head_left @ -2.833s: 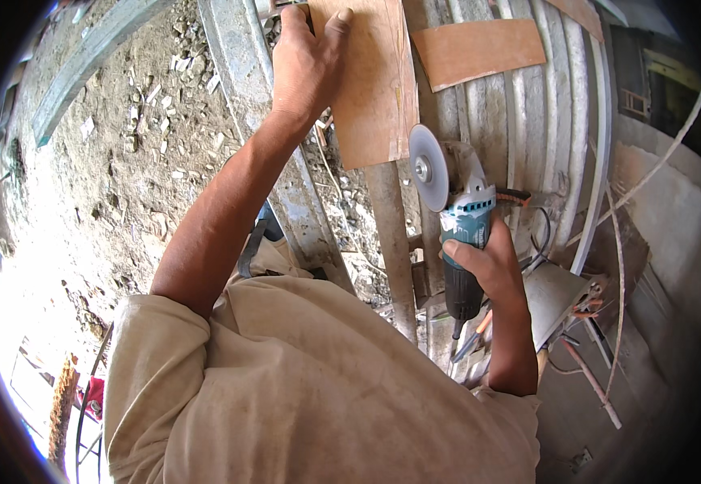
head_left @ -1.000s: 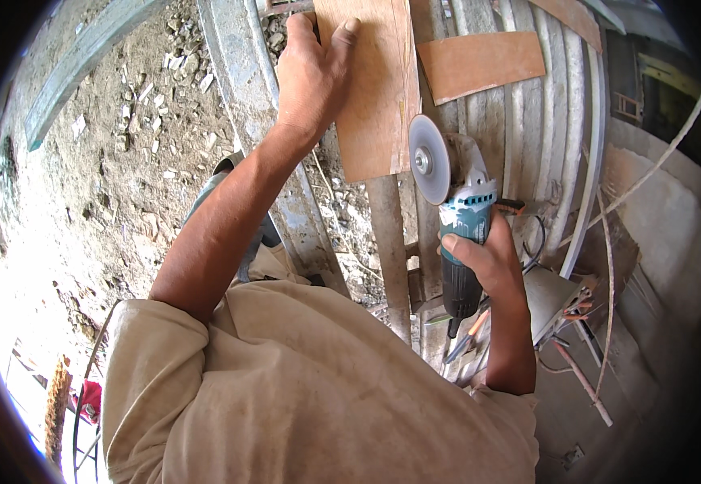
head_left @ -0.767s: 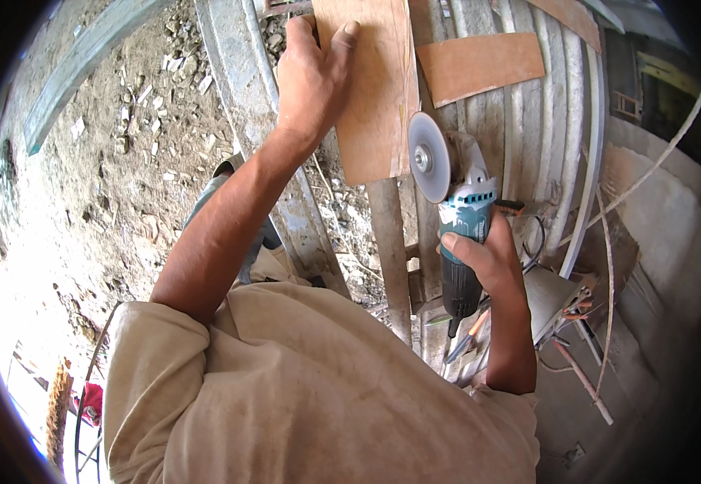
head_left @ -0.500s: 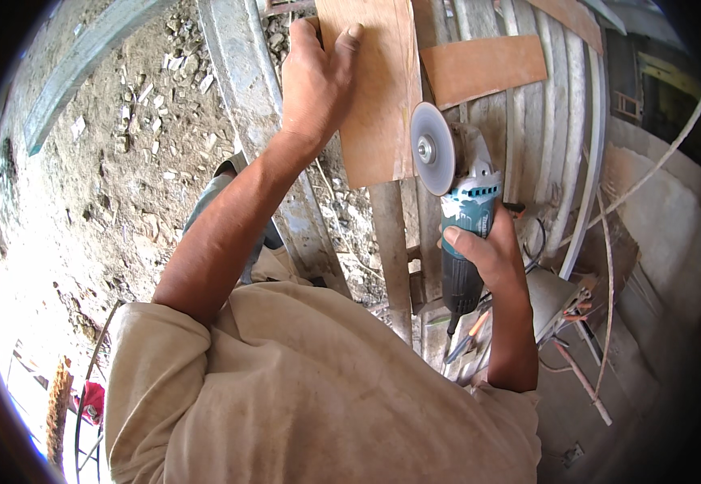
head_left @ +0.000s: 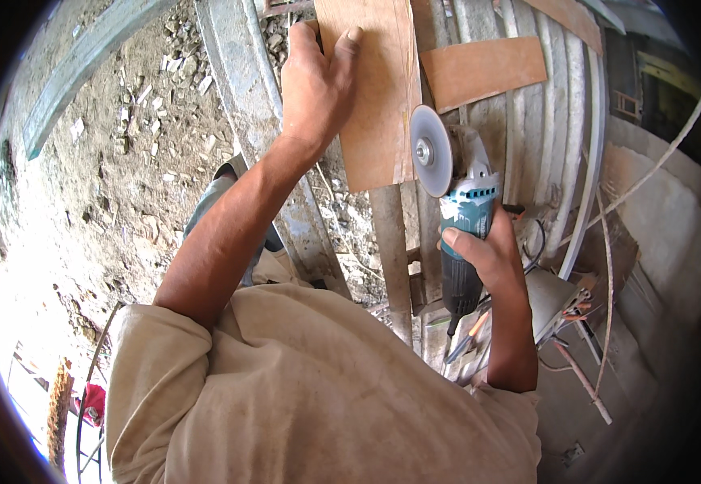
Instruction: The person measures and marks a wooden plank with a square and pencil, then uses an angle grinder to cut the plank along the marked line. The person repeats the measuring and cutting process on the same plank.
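A long piece of thin plywood [head_left: 378,105] extends from the top edge over the metal bars. My left hand [head_left: 316,85] grips its left side, the thumb lying on top and the other fingers partly hidden around the edge. To the right, an angle grinder [head_left: 461,282] with a teal and black body is held in my right hand [head_left: 491,250], thumb across the body. The grinder's grey disc [head_left: 433,165] stands upright close beside the plywood's right edge; whether they touch, I cannot tell. Its cord leaves from the lower end.
A smaller plywood piece [head_left: 487,71] lies across ridged grey metal bars [head_left: 564,121] on the right. A wide metal beam [head_left: 241,60] runs left of my board. Rubble ground [head_left: 137,161] spreads on the left. Tools and rods [head_left: 580,323] lie at lower right.
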The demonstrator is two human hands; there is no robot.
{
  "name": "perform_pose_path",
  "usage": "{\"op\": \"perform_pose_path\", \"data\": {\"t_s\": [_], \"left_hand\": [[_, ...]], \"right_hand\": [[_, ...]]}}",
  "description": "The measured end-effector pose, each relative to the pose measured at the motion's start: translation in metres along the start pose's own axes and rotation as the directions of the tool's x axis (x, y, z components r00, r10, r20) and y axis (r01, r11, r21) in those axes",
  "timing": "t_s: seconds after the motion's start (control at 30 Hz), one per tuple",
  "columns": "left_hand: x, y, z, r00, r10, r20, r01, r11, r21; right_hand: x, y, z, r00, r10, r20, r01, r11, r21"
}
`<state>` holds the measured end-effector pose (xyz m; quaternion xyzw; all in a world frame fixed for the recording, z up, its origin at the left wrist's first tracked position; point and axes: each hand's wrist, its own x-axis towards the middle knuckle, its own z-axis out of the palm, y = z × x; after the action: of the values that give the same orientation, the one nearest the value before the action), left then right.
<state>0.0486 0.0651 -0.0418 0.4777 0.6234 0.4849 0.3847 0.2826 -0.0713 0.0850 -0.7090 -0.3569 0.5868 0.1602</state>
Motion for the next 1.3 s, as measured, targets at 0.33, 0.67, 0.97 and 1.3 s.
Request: {"op": "perform_pose_path", "data": {"t_s": [0.33,0.67,0.97,1.3], "left_hand": [[0.000,0.004,0.000,0.996,-0.081,0.021,0.081,0.997,-0.003],[0.000,0.007,-0.001,0.996,-0.089,0.032,0.090,0.995,-0.044],[0.000,0.001,-0.002,0.984,-0.148,0.096,0.147,0.989,0.022],[0.000,0.003,0.000,0.994,-0.104,0.042,0.106,0.993,-0.047]], "right_hand": [[0.012,-0.018,0.002,0.999,-0.036,-0.001,0.036,0.998,-0.041],[0.015,-0.022,-0.001,0.999,-0.014,0.031,0.014,1.000,-0.003],[0.019,-0.023,-0.001,0.999,-0.034,0.014,0.034,0.999,-0.040],[0.024,-0.025,-0.002,0.998,-0.057,0.009,0.058,0.995,-0.076]]}}
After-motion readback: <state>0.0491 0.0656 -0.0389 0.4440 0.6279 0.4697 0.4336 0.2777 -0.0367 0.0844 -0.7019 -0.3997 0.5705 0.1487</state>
